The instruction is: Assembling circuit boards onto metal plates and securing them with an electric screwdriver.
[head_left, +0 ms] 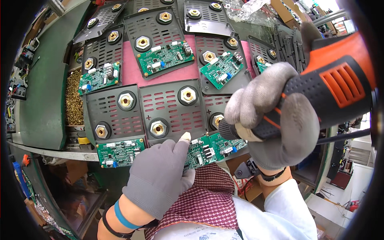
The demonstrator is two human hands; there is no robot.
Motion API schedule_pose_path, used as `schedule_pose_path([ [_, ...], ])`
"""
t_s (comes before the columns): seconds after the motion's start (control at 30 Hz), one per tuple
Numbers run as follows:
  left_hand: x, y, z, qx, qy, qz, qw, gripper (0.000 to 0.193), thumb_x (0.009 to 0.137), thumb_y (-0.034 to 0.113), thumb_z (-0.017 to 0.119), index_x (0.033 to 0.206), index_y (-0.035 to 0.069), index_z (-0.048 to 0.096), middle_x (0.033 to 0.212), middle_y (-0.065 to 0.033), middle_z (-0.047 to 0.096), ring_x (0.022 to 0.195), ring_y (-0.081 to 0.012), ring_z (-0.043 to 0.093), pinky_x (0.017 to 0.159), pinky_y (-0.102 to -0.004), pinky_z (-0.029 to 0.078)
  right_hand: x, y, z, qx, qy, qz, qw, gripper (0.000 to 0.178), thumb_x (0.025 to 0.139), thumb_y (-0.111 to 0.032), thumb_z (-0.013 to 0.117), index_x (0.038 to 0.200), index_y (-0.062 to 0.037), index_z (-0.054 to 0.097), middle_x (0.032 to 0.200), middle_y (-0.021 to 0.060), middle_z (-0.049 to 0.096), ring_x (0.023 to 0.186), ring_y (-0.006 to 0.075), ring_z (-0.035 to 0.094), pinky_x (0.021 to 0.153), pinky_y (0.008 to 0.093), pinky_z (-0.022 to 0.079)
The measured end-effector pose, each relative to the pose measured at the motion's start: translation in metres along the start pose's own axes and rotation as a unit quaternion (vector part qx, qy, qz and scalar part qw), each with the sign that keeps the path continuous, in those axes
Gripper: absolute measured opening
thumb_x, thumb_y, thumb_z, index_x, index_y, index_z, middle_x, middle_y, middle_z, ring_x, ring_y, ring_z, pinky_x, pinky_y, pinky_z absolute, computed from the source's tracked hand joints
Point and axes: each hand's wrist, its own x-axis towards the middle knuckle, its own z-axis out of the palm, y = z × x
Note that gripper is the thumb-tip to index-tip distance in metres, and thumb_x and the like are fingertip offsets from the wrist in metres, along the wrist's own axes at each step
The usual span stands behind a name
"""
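Observation:
My right hand [280, 116], in a grey glove, is wrapped round an orange and black power drill [340, 84]. Its dark chuck end points left over the near row of slotted metal panels; any bit and its tip are hard to make out. My left hand [158, 176], also gloved, pinches a green circuit board [198, 155] at the near edge of the middle metal panel [172, 108]. Part of that board is hidden behind the glove. Just to its right lies another circuit board [230, 146], partly under the chuck. Brass nuts [158, 128] stand on the panels.
Farther back, more panels carry circuit boards [166, 58] on a pink mat [132, 64]. Small brass screws fill a tray [74, 100] at the left, beside a green board [44, 84]. Dark metal parts [290, 46] are stacked at the back right, near clear plastic wrap [248, 10].

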Motion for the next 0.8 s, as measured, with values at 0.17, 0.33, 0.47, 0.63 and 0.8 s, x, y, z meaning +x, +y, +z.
schedule_pose_path([
  [0.17,0.004,0.001,0.003,0.068,-0.008,-0.002,0.998,0.059,0.069,0.019,0.071,0.121,0.001,0.051,0.079,-0.0095,0.053,0.072,-0.0264,0.058,0.061,-0.0365,0.049,-0.006,0.000,0.002,-0.011,0.005,-0.001,1.000,0.033,0.094,-0.031,0.051,0.109,-0.0059,0.036,0.079,0.0041,0.046,0.060,0.0115,0.051,0.056,0.0317,0.050],
  [0.33,0.002,0.001,0.009,0.067,-0.034,-0.011,0.997,0.059,0.068,0.021,0.072,0.119,0.000,0.050,0.079,-0.0097,0.052,0.073,-0.0260,0.058,0.061,-0.0366,0.048,-0.012,0.002,0.003,-0.017,0.010,-0.007,1.000,0.035,0.094,-0.031,0.052,0.112,-0.0059,0.034,0.079,0.0038,0.046,0.059,0.0111,0.051,0.055,0.0311,0.050],
  [0.47,-0.001,0.002,0.012,0.055,-0.052,-0.023,0.997,0.059,0.068,0.020,0.073,0.118,0.000,0.050,0.079,-0.0097,0.052,0.073,-0.0260,0.057,0.061,-0.0365,0.048,-0.015,0.001,0.004,-0.015,0.012,-0.015,1.000,0.038,0.094,-0.031,0.052,0.114,-0.0059,0.032,0.078,0.0035,0.046,0.059,0.0107,0.051,0.055,0.0305,0.050],
  [0.63,-0.003,0.006,0.011,0.068,-0.032,-0.029,0.997,0.056,0.066,0.019,0.073,0.115,0.002,0.052,0.079,-0.0094,0.052,0.073,-0.0260,0.057,0.061,-0.0366,0.048,-0.018,-0.002,0.006,-0.011,0.014,-0.018,1.000,0.041,0.093,-0.030,0.053,0.117,-0.0060,0.030,0.078,0.0032,0.046,0.058,0.0103,0.050,0.054,0.0299,0.050],
  [0.8,-0.001,0.003,0.017,0.094,-0.014,-0.029,0.995,0.057,0.065,0.018,0.073,0.115,0.003,0.052,0.080,-0.0093,0.052,0.073,-0.0261,0.057,0.061,-0.0368,0.048,-0.019,-0.002,0.006,-0.007,0.013,-0.021,1.000,0.045,0.093,-0.030,0.054,0.120,-0.0060,0.028,0.077,0.0029,0.046,0.057,0.0099,0.050,0.053,0.0292,0.049],
])
